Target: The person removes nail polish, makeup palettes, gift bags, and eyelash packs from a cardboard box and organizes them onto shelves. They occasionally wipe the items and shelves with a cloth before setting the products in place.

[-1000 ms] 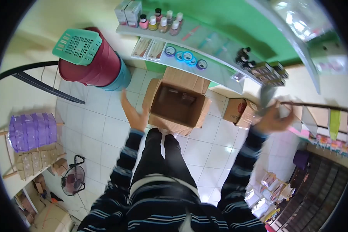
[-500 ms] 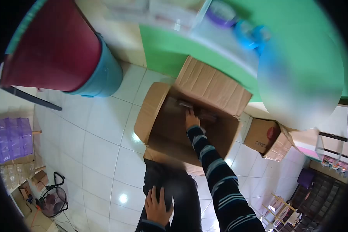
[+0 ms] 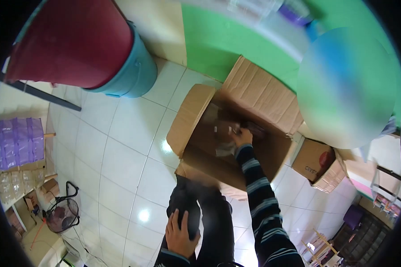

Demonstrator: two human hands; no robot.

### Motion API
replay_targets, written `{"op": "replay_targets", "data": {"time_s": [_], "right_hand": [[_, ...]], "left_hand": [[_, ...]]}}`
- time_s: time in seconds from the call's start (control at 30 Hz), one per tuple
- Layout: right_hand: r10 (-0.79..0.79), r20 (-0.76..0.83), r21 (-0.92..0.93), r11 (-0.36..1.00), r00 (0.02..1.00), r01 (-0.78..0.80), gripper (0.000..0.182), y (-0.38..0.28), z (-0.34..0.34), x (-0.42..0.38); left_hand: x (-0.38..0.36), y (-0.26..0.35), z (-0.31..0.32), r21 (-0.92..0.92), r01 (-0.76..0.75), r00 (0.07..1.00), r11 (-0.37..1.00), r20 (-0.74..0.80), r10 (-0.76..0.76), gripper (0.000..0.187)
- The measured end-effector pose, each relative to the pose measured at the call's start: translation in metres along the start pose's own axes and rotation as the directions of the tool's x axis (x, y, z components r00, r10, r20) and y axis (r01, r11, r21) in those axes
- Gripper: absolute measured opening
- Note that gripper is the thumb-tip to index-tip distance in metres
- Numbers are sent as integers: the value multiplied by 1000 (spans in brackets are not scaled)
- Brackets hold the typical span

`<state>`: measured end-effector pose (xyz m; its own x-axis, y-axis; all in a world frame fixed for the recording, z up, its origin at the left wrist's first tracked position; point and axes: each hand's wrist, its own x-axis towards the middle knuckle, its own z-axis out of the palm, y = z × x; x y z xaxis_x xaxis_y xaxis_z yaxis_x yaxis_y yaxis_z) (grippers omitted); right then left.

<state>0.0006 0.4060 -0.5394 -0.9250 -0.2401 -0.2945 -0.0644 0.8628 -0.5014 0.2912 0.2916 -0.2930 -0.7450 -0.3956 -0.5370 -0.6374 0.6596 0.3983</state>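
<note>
An open cardboard box (image 3: pixel 200 147) stands on the floor in front of my knees, its flaps folded outward. My right hand (image 3: pixel 243 137), in a striped sleeve, reaches inside it. Its fingers are closed on a clear plastic packet (image 3: pixel 226 129), blurred by motion, so its contents cannot be made out. Further right in the box lies a dark wrapped item (image 3: pixel 255 129), partly in shadow. My left hand (image 3: pixel 181 233) rests with fingers spread on my dark-trousered left leg, holding nothing.
A blue bucket (image 3: pixel 143 73) with a dark red one (image 3: pixel 84 49) stands upper left. Another cardboard box (image 3: pixel 314 162) sits to the right. A fan (image 3: pixel 62 216) is lower left; purple packets (image 3: pixel 18 142) hang above it. A blurred round shape (image 3: pixel 347 89) covers the upper right.
My right hand has moved right inside the box and now grips a clear packet. The view has shifted slightly. My left hand stays on my leg.
</note>
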Motion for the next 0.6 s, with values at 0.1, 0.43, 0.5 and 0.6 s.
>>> {"op": "replay_targets", "data": {"time_s": [0.1, 0.43, 0.5, 0.6], "right_hand": [[44, 235, 419, 897, 971, -142, 28, -24, -90, -77], [-116, 448, 628, 747, 887, -219, 37, -203, -405, -271], [-139, 211, 852, 512, 968, -112, 32, -203, -440, -282], [-93, -57, 998, 18, 994, 59, 30, -242, -497, -311]], "left_hand": [[-13, -11, 0, -310, 30, 998, 950, -43, -46, 67], [-54, 123, -187, -976, 182, 877, 122, 218, 429, 38], [-66, 142, -211, -973, 201, 879, 117, 232, 416, 47], [-84, 175, -232, -1000, -9, 917, -22, -17, 399, 37]]}}
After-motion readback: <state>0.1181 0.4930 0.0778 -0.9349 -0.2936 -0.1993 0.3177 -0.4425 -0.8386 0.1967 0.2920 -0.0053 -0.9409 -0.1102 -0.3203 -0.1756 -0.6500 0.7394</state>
